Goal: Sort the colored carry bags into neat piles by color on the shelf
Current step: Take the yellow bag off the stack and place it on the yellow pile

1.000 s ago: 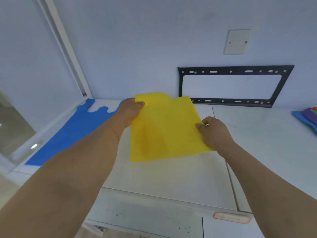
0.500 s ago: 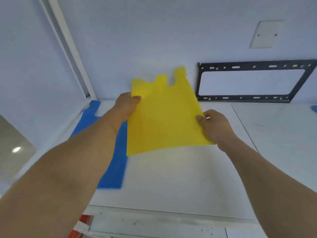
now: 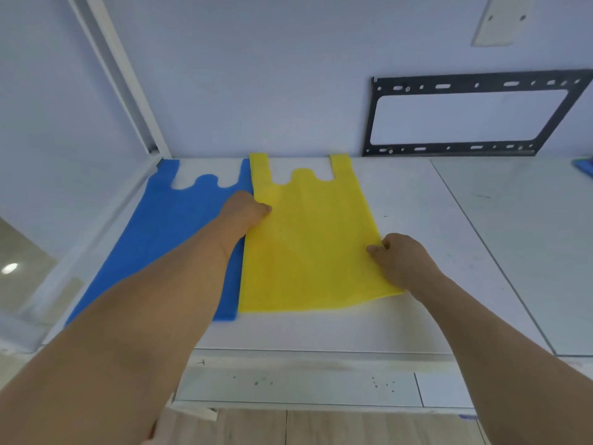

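Yellow bag (image 3: 308, 245) lies flat on white shelf (image 3: 417, 220), handles toward wall, left edge touching blue bag (image 3: 170, 232). Left hand (image 3: 244, 211) pinches its left edge, right hand (image 3: 401, 258) pinches right edge. Thin matte fabric, vest-cut handles. Bare shelf to the right.

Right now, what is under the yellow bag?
The yellow bag lies flat on the white shelf; its left edge seems to overlap the blue bag. Anything else beneath is covered.
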